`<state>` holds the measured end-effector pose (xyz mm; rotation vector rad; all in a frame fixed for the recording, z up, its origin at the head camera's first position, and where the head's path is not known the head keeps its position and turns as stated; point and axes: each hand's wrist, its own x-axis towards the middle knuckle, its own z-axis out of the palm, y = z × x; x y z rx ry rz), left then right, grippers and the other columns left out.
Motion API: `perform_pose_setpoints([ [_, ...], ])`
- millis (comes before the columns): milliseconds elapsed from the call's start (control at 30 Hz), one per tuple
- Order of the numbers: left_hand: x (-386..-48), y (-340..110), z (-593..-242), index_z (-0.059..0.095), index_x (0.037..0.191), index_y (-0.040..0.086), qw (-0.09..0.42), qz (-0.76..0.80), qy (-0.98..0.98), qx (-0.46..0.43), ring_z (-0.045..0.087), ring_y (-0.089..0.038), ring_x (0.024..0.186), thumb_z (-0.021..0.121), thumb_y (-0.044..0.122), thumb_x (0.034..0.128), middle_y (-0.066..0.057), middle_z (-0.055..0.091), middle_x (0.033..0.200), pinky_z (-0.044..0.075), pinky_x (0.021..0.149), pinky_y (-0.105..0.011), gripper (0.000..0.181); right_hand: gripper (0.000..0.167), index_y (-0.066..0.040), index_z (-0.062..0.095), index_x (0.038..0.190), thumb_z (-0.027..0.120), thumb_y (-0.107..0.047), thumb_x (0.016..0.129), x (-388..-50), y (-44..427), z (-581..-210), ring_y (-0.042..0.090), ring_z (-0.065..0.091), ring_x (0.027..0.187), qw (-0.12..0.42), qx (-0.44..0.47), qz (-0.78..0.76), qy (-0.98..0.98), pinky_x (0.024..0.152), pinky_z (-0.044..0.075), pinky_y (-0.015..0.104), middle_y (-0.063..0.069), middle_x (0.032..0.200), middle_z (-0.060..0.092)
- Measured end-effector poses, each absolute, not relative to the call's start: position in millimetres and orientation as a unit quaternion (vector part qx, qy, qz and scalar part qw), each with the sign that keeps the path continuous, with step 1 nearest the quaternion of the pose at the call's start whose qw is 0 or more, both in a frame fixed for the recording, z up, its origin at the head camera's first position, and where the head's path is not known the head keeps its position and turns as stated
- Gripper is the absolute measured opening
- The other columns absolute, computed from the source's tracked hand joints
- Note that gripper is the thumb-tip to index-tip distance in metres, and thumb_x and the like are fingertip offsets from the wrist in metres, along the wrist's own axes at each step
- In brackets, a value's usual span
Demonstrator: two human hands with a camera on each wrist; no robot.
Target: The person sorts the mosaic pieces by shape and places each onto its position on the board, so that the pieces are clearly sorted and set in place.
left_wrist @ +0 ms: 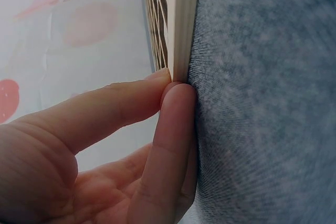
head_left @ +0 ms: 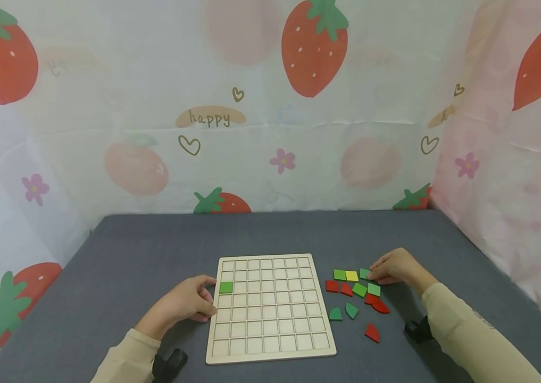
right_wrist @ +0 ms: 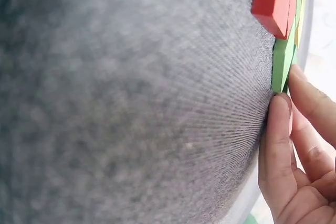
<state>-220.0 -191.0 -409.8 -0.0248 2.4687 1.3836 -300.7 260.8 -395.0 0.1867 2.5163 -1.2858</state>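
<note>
A pale wooden grid board (head_left: 270,358) lies flat on the table, with one bright green square tile (head_left: 225,288) in a cell near its left side. My left hand (head_left: 185,302) pinches the board's left edge; in the left wrist view the thumb and a finger meet at the wooden rim (left_wrist: 184,30). At the right, my right hand (head_left: 397,267) has its fingertips at a green square tile (head_left: 364,274), which they partly cover. Another light green tile (right_wrist: 283,61) and a red piece (right_wrist: 274,3) stand close to those fingers in the right wrist view.
Between the board and my right hand lie loose pieces: a yellow square (head_left: 351,276), several green and red tiles, green quarter-rounds (head_left: 335,314) and a red wedge (head_left: 372,333) nearer me. Grey cloth covers the table (head_left: 155,239). A strawberry-print curtain (head_left: 270,127) surrounds it.
</note>
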Motion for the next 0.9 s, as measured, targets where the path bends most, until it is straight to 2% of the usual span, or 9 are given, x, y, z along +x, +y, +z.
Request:
perform_pose_setpoints([
  [300,-220.0,-191.5,-409.4,0.042,0.143,-0.009,0.152,0.485,0.861,-0.009,0.064,-0.019,0.072,0.075,-0.007,0.0788,-0.012,0.057,0.088,0.06,0.063,-0.034,0.072,0.017,0.007,0.075,0.094,0.08,-0.004,0.081,-303.9,260.5,-393.7,0.011,0.068,0.065,0.166,0.074,-0.458,0.87,0.067,0.061,0.03,0.002,0.078,0.074],
  [500,-219.5,-191.2,-409.7,0.043,0.142,-0.008,0.149,0.485,0.862,-0.012,0.064,-0.02,0.071,0.076,-0.007,0.0784,-0.012,0.057,0.088,0.06,0.062,-0.034,0.072,0.021,0.013,0.068,0.102,0.073,-0.001,0.087,-302.8,258.3,-390.7,0.012,0.069,0.067,0.177,0.079,-0.479,0.856,0.068,0.062,0.032,0.004,0.076,0.075],
  [900,-219.2,-190.2,-409.2,0.044,0.142,-0.008,0.146,0.483,0.863,-0.014,0.064,-0.02,0.071,0.076,-0.007,0.0783,-0.012,0.057,0.087,0.06,0.063,-0.034,0.071,0.026,0.014,0.066,0.106,0.074,-0.002,0.086,-304.4,254.5,-385.8,0.012,0.07,0.065,0.174,0.09,-0.507,0.839,0.064,0.061,0.029,0.003,0.071,0.072],
])
